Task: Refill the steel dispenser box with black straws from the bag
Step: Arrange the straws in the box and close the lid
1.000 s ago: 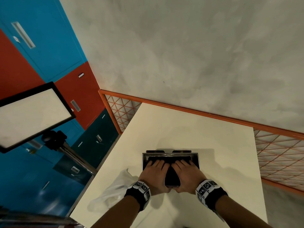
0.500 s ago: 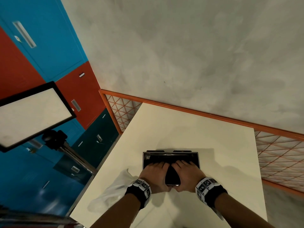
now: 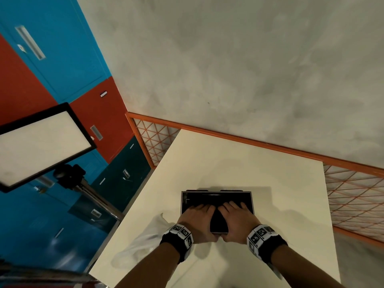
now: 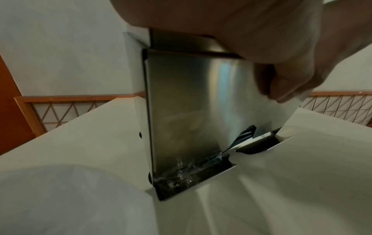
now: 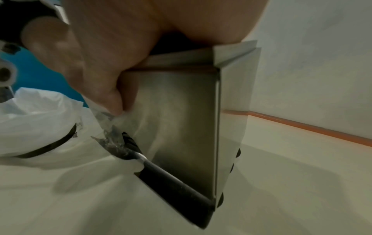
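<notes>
The steel dispenser box stands upright on the cream table. My left hand and right hand lie side by side on its dark top, fingers flat and stretched toward the back. In the wrist views each thumb hangs down the brushed front face: the left thumb, the right thumb. Black straws in clear wrappers lie in the bottom tray. The white plastic bag lies left of the box, with one black straw on it.
An orange mesh fence borders the table's far and right sides, below a grey wall. A light panel on a tripod stands off the left edge, in front of blue and red lockers.
</notes>
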Tool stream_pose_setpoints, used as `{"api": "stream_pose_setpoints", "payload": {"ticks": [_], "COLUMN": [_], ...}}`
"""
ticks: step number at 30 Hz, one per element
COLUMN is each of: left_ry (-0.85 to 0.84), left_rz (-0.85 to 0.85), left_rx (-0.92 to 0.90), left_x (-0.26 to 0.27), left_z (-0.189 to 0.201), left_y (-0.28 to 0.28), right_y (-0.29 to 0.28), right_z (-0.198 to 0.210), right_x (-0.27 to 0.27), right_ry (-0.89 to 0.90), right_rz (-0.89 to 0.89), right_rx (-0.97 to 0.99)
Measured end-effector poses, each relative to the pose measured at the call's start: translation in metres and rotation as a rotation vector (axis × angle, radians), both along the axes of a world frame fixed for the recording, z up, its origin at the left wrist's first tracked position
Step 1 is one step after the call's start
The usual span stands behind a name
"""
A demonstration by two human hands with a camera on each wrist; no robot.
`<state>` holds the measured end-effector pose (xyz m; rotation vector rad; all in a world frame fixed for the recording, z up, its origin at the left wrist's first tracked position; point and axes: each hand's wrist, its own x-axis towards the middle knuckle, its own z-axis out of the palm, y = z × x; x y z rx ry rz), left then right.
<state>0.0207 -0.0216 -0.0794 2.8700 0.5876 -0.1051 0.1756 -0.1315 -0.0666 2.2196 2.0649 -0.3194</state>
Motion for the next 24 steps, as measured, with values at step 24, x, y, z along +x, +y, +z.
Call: {"api": "stream_pose_setpoints", "payload": {"ticks": [24], "left_ry": [-0.034], "left_rz": [-0.028], "left_rx": [0.095], "left_x": [-0.008], "left_z": [-0.005], "left_y": [-0.010], "right_y": [-0.016], "right_z": [-0.001], "right_x": [-0.011], "right_ry": [0.003], "right_rz": [-0.005], "right_rx": [0.139]}}
